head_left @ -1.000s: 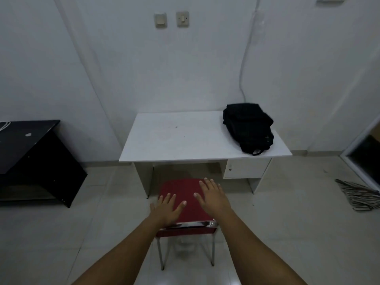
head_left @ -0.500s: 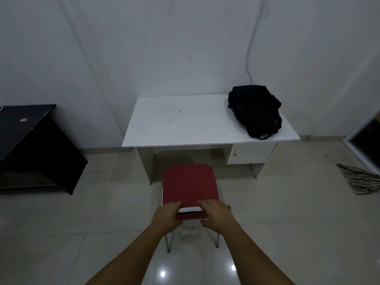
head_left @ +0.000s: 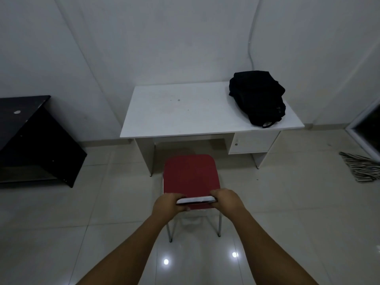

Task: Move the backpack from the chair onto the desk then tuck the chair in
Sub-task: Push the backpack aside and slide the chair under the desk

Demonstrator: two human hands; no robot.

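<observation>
The left hand (head_left: 167, 204) and right hand (head_left: 225, 199) are both clamping the top edge of the chair (head_left: 190, 175) back, one at each end. The chair is standing on the floor (head_left: 287, 202) just short of the desk (head_left: 181, 112), its red seat pointing at the knee gap. The backpack (head_left: 258, 97) is lying on the desk's right end, so that step looks done; the tucking-in is what is remaining. The fingertips are curling behind the backrest out of sight, the front chair legs are hiding under the seat, and dim light is blurring the backpack's details.
</observation>
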